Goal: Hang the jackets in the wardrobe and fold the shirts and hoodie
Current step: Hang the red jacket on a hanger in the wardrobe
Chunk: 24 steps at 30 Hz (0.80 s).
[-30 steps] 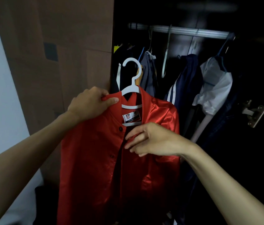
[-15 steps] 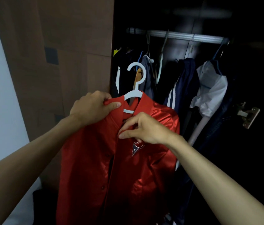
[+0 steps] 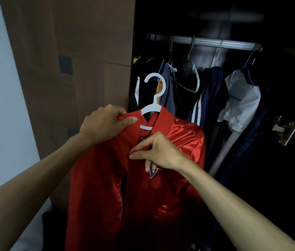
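Red satin jacket (image 3: pixel 161 196) on white hanger (image 3: pixel 154 98), held before open wardrobe (image 3: pixel 215 19), below its rail (image 3: pixel 215 42). Left hand (image 3: pixel 105 125) grips collar; right hand (image 3: pixel 157 153) pinches front placket closed.

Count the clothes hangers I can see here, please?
3 clear: white hanger inside the red jacket, pale green hanger empty on the rail, blue hanger far right. Others probably hidden under clothes.

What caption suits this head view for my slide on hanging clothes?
Both hands hold a red satin jacket on a white hanger before the wardrobe rail, not yet hung.
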Tool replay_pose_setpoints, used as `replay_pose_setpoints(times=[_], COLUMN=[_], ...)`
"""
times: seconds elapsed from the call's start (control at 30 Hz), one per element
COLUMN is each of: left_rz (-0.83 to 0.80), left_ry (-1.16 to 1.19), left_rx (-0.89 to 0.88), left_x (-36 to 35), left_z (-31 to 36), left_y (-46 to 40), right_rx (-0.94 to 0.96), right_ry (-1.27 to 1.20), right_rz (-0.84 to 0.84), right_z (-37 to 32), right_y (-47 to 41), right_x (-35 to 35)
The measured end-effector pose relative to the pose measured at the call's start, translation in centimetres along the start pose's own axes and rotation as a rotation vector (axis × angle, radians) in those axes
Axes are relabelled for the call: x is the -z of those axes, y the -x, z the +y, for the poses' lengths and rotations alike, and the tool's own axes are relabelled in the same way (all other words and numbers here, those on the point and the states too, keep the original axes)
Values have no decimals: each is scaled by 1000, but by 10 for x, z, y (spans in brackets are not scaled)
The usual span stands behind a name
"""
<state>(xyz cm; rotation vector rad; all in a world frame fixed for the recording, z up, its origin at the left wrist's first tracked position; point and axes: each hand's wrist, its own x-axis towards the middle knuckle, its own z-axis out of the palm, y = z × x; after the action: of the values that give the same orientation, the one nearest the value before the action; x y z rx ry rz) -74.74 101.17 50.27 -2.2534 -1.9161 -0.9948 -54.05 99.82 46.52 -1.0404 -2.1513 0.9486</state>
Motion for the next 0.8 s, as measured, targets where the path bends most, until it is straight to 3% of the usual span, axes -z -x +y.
replay_pose_setpoints(times=[0.27,0.53,0.8], left_rz=[-1,-16,-19], left_ry=[12,39,70], left_rx=[8,-11,-59], left_x=[2,0,0], left_z=[-3,-1,-3], left_y=[0,2,3], right_rx=[17,67,102], right_ry=[-174,-158,-109], right_rz=[151,223,159], right_z=[3,7,6], right_y=[1,2,9], right_x=[-4,-8,-7])
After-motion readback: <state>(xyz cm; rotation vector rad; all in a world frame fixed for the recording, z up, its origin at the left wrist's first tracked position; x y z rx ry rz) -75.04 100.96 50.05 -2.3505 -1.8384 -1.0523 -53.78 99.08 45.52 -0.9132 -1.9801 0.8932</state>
